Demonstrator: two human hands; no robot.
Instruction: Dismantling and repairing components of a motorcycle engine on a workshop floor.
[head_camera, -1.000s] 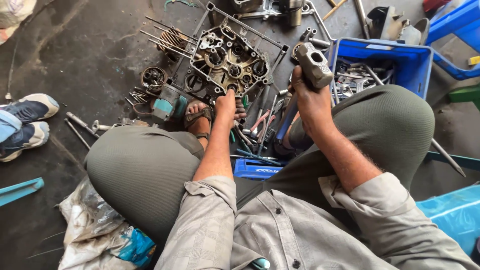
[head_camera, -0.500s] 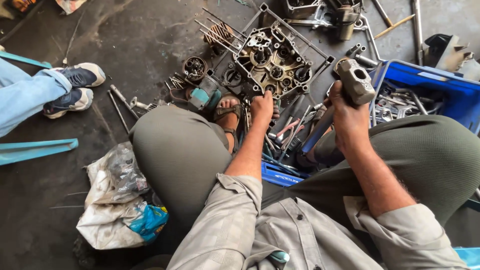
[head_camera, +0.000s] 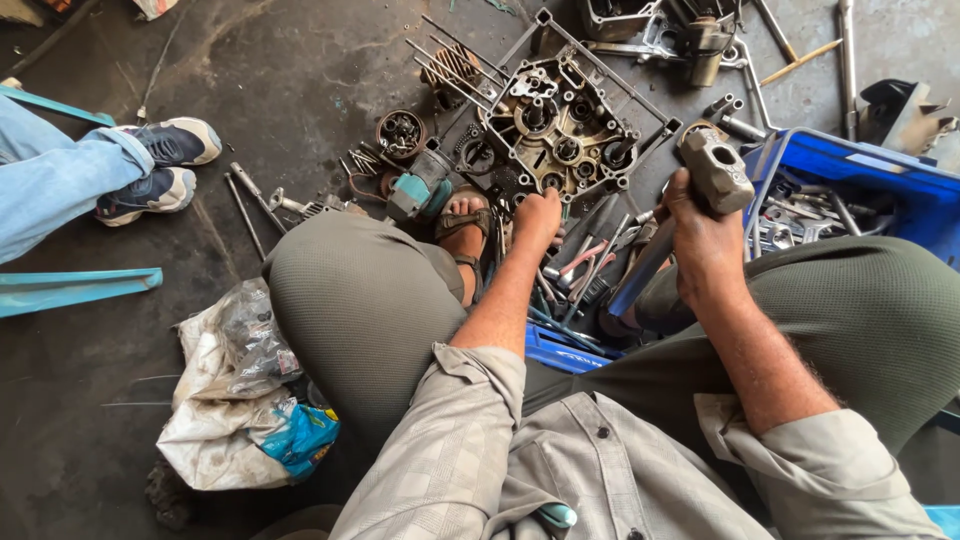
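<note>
At frame centre the left hand (head_camera: 538, 218) rests on the lower edge of an engine casing (head_camera: 560, 130) on the dark floor. The right hand (head_camera: 700, 240) grips a hammer (head_camera: 712, 170), head up. A blue crate (head_camera: 880, 175) at right holds what look like wrenches.

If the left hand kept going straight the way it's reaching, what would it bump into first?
The left hand points up the picture, away from the person. Straight ahead lies the grey metal engine casing on the floor, which looks almost at the fingertips already. Depth is hard to judge from above, so it may be touching it.
</note>
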